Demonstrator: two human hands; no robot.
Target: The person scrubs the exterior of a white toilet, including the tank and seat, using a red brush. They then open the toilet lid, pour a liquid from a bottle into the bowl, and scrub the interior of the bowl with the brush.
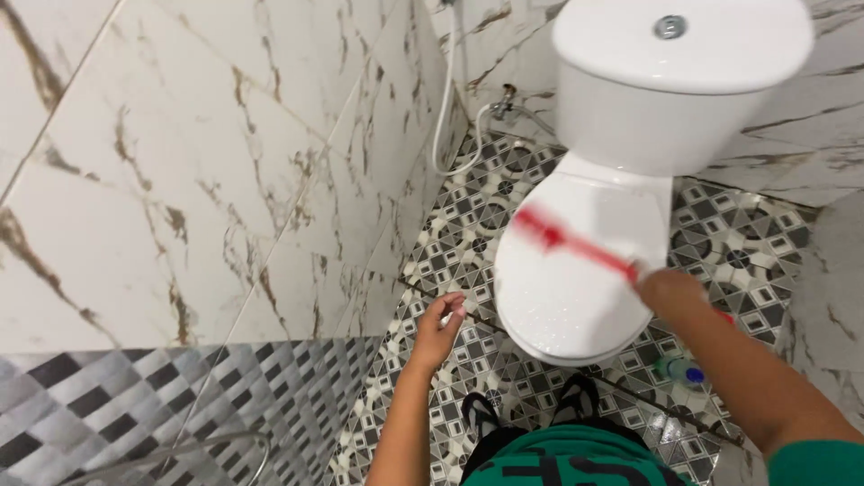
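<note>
Your right hand is closed around the handle of a red toilet brush, fingers wrapped tight on its near end. The brush runs up and to the left from your fist, blurred, with its wider red head over the closed white toilet lid, about at the lid's upper left part. Whether the head touches the lid I cannot tell through the blur.

Your left hand hangs free beside the left edge of the toilet, holding nothing; its fingers are loosely curled inward, thumb close to the fingertips.

Behind the lid stands the white cistern with a round chrome flush button on top. To its left a white hose loops down the marble-look wall from a metal valve.

On the patterned black-and-white floor tiles, just right of the toilet base and under your right forearm, lies a small clear bottle with a blue cap; its label cannot be made out. Your two dark sandals stand just in front of the bowl.
</note>
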